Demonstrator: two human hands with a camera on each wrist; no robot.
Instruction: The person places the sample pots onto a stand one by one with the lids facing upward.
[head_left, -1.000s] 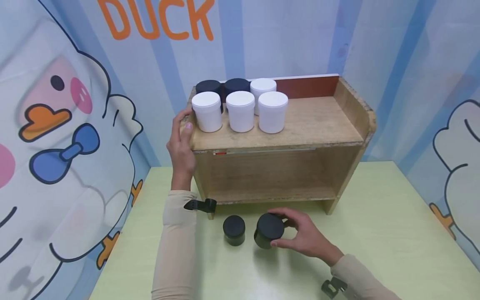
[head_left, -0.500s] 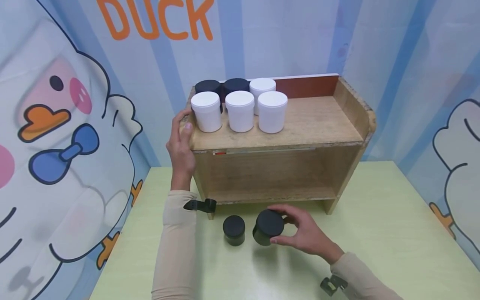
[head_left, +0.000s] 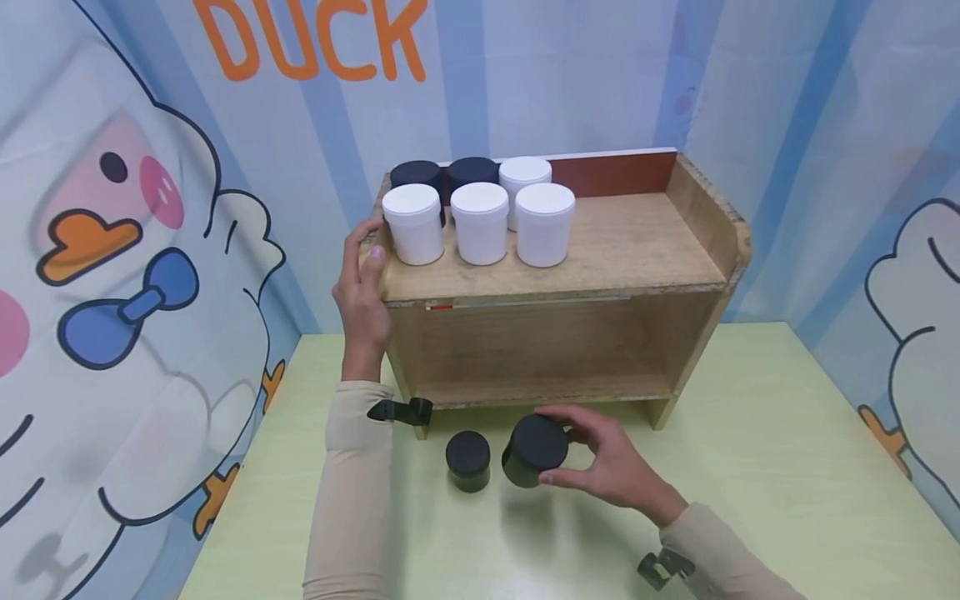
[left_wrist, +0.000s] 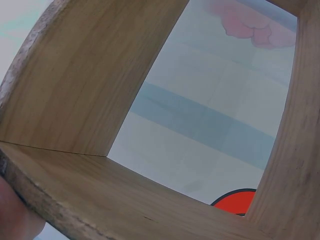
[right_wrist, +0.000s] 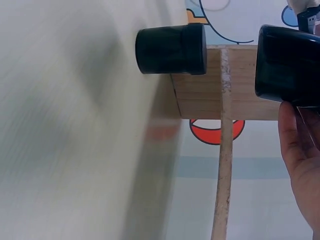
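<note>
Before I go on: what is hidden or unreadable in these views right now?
- Head view: the back-row jars on the shelf are half hidden by the white jars.
- Right wrist view: the held black jar is cut off by the frame edge; whether it clears the table is unclear.
- Left wrist view: the left hand shows only as a blurred sliver.

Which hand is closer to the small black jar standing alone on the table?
Right. The right hand grips the bigger black jar beside the small black jar; the left hand holds the wooden shelf corner, higher up.
</note>
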